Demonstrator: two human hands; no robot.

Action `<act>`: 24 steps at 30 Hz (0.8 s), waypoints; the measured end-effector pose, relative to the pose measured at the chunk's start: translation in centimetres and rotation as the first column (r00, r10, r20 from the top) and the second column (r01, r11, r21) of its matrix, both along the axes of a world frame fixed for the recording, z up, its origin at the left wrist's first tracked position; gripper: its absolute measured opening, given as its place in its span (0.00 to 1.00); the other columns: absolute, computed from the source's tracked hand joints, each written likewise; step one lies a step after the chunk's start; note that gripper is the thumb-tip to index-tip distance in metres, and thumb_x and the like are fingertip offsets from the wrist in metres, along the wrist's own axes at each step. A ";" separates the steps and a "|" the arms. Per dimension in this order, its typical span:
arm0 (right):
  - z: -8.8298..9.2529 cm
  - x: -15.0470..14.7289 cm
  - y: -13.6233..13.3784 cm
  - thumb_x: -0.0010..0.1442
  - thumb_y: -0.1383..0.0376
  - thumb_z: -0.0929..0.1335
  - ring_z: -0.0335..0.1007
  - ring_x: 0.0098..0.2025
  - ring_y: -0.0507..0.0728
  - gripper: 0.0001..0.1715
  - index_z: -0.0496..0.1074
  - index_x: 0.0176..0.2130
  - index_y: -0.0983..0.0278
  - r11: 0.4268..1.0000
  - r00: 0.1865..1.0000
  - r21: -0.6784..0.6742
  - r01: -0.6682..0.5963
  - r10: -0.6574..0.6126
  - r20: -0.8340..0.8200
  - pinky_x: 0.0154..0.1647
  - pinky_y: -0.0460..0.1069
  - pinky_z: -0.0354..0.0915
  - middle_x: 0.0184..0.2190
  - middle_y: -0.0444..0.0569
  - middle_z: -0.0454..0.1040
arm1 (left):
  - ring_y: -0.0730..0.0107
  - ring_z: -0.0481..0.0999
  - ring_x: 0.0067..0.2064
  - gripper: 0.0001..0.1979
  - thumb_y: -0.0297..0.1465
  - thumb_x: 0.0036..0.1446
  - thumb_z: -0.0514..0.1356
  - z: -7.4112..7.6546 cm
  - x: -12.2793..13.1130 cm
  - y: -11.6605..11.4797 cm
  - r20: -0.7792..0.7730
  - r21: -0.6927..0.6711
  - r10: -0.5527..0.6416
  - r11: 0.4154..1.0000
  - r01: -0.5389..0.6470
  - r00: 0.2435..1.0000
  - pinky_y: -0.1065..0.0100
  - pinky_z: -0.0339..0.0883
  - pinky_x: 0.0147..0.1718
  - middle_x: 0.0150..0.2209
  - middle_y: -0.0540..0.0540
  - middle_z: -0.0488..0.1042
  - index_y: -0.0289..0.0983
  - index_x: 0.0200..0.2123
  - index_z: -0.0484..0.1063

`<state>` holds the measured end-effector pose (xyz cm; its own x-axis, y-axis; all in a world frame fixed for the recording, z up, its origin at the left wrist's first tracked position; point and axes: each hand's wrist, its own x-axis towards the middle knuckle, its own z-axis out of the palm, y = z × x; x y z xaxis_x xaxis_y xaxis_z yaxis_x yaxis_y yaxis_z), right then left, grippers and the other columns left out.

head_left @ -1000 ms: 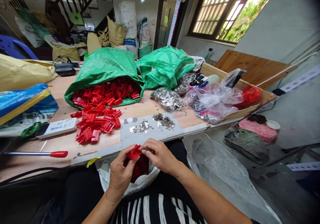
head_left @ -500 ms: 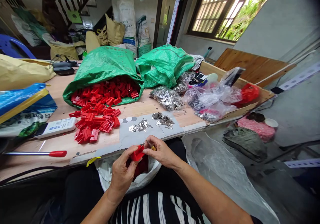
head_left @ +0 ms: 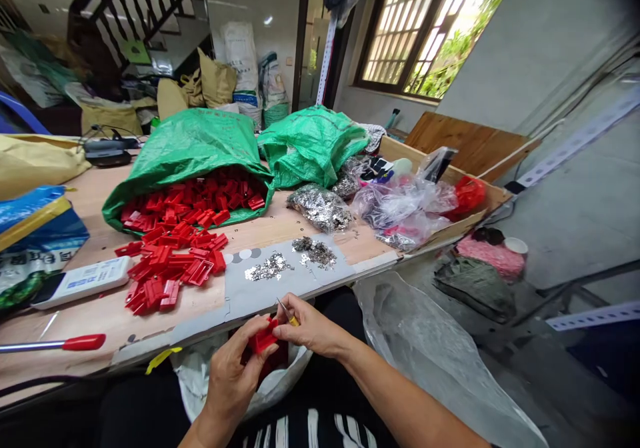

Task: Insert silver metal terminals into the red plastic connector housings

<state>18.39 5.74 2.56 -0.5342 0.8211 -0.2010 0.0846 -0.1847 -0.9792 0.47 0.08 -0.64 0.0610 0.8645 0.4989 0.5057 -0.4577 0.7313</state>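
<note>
My left hand point(head_left: 233, 365) is closed on a red plastic housing point(head_left: 263, 339), held above an open white bag point(head_left: 287, 375) on my lap. In my right hand point(head_left: 313, 328) is a pointed tool with a yellow handle point(head_left: 294, 321), like an awl; its thin metal tip points up and left. My right thumb and finger also meet the housing's right end. On the grey sheet point(head_left: 250, 293) before me lie two small heaps, silvery metal pieces point(head_left: 270, 267) and darker metal pieces point(head_left: 320, 253). A pile of red housings point(head_left: 173, 261) spills from a green woven sack point(head_left: 200, 135).
A second green sack point(head_left: 315, 145) and a clear bag of metal parts point(head_left: 320, 207) stand behind the heaps. A wooden tray point(head_left: 480, 211) holds plastic bags on the right. A red-handled lever point(head_left: 83, 343) and a white box point(head_left: 87, 281) lie left. Clear plastic point(head_left: 425, 355) hangs beside my leg.
The whole view has shifted, so the table sits lower and further left in the picture. Both hands keep their hold on the red housing and the pointed tool.
</note>
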 end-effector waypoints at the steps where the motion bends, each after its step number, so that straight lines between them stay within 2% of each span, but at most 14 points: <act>1: 0.0 0.1 -0.1 0.48 0.64 0.71 0.54 0.29 0.48 0.16 0.62 0.34 0.64 1.000 1.000 -0.022 -0.009 0.008 -0.008 0.31 0.44 0.54 0.28 0.39 0.62 | 0.63 0.80 0.45 0.15 0.31 0.55 0.63 0.0 0.0 0.0 -0.009 0.003 0.000 1.000 0.000 1.000 0.67 0.74 0.44 0.45 0.46 0.80 0.42 0.47 0.72; 4: 0.2 0.3 -0.4 0.48 0.62 0.72 0.54 0.28 0.48 0.18 0.62 0.35 0.64 0.997 0.998 -0.073 -0.019 0.015 -0.057 0.28 0.44 0.51 0.28 0.38 0.62 | 0.61 0.78 0.49 0.15 0.32 0.55 0.63 0.0 -0.1 -0.1 -0.035 0.006 -0.011 1.000 0.011 0.999 0.66 0.74 0.46 0.45 0.47 0.80 0.43 0.48 0.71; 7: 0.4 0.5 -0.6 0.47 0.59 0.74 0.52 0.25 0.46 0.22 0.62 0.35 0.64 0.992 0.994 -0.119 -0.044 0.031 -0.108 0.25 0.43 0.48 0.27 0.37 0.61 | 0.57 0.75 0.54 0.15 0.32 0.55 0.63 0.2 -0.1 0.0 -0.053 0.021 -0.030 0.999 0.031 0.998 0.59 0.71 0.51 0.45 0.47 0.80 0.44 0.47 0.71; 10: 0.3 0.7 -0.7 0.47 0.58 0.75 0.49 0.23 0.44 0.24 0.62 0.36 0.64 0.988 0.989 -0.139 -0.063 0.042 -0.143 0.23 0.43 0.46 0.26 0.36 0.61 | 0.56 0.74 0.54 0.15 0.31 0.55 0.63 0.5 0.0 0.1 -0.044 0.020 -0.056 0.998 0.057 0.997 0.52 0.66 0.55 0.47 0.46 0.79 0.44 0.47 0.72; 13: 0.2 0.8 -0.7 0.46 0.58 0.76 0.51 0.23 0.44 0.26 0.62 0.37 0.65 0.985 0.983 -0.161 -0.070 0.041 -0.178 0.23 0.42 0.46 0.26 0.36 0.62 | 0.55 0.72 0.56 0.15 0.31 0.54 0.63 0.6 -0.1 0.2 -0.013 -0.020 -0.059 0.998 0.058 0.998 0.49 0.63 0.57 0.50 0.46 0.78 0.45 0.46 0.73; 20: -0.7 0.7 -0.7 0.41 0.60 0.78 0.55 0.22 0.44 0.29 0.63 0.37 0.64 0.943 0.960 -0.305 -0.133 0.046 -0.277 0.20 0.41 0.51 0.27 0.38 0.64 | 0.52 0.63 0.62 0.14 0.32 0.52 0.64 -0.1 -0.7 -0.1 0.204 -0.230 -0.131 0.957 0.178 0.970 0.44 0.49 0.62 0.55 0.44 0.74 0.44 0.44 0.76; 24: -1.2 0.5 -0.9 0.40 0.60 0.78 0.56 0.22 0.44 0.29 0.63 0.37 0.64 0.934 0.954 -0.335 -0.124 0.020 -0.299 0.21 0.41 0.52 0.28 0.38 0.65 | 0.52 0.60 0.64 0.13 0.33 0.51 0.65 -0.7 -0.6 -0.1 0.419 -0.358 -0.059 0.907 0.224 0.906 0.46 0.51 0.62 0.56 0.43 0.73 0.43 0.42 0.76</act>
<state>18.93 4.82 1.33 -0.6666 0.6844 -0.2954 -0.1629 -0.5204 -0.8382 -0.10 -0.06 -1.36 0.0702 0.9887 0.1327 0.0931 -0.1390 0.9859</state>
